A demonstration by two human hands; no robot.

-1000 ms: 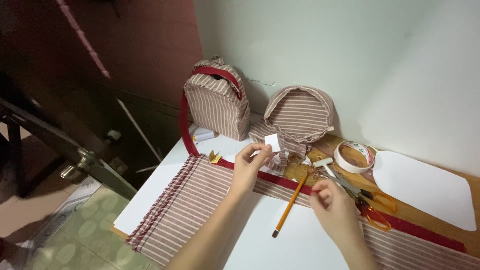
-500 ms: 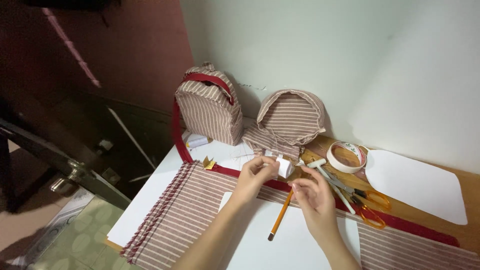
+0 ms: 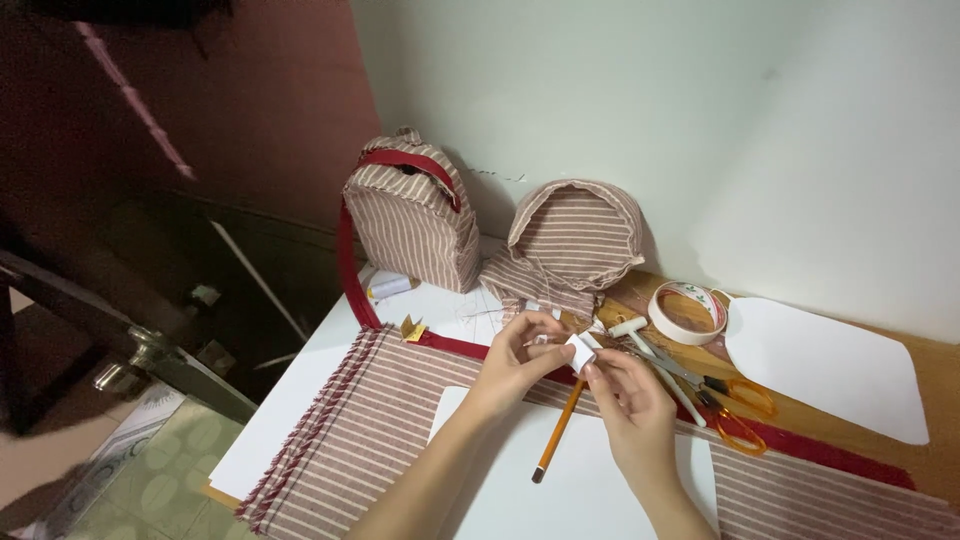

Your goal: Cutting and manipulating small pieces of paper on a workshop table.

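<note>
Both hands mid-frame, fingers narrow; left hand [image 3: 515, 362] & right hand [image 3: 630, 400] pinch small white piece [image 3: 579, 352] above pencil [image 3: 556, 432], striped cloth [image 3: 370, 430].

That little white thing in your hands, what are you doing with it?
Both hands hold a small white piece between their fingertips, the left hand and the right hand, above striped fabric and a white paper pattern. An orange pencil lies beneath. A little striped backpack, a tape roll and orange-handled scissors sit nearby.
</note>
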